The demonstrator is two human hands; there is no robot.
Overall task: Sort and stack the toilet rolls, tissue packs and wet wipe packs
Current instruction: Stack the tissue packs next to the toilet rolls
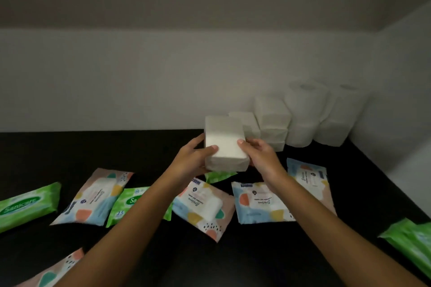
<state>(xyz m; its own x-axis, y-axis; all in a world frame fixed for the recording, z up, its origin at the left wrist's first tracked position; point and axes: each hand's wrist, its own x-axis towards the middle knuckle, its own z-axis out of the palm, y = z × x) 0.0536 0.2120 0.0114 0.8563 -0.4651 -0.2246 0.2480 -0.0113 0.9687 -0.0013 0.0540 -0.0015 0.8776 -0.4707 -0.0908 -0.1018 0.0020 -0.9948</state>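
Carrying white tissue pack [225, 144] toward short tissue stack [247, 123] at back wall, left of taller stack [271, 121] and toilet rolls [305, 112]. Best done level, edges squared over pack below, lowered flat, no shove into neighbours. Left hand [193, 158] and right hand [258, 154] partly curled, thumbs on top, fingers under, clamping pack from both sides, lifted above dark table [93, 147]. Wet wipe packs [203, 205] scattered near front, unsorted.
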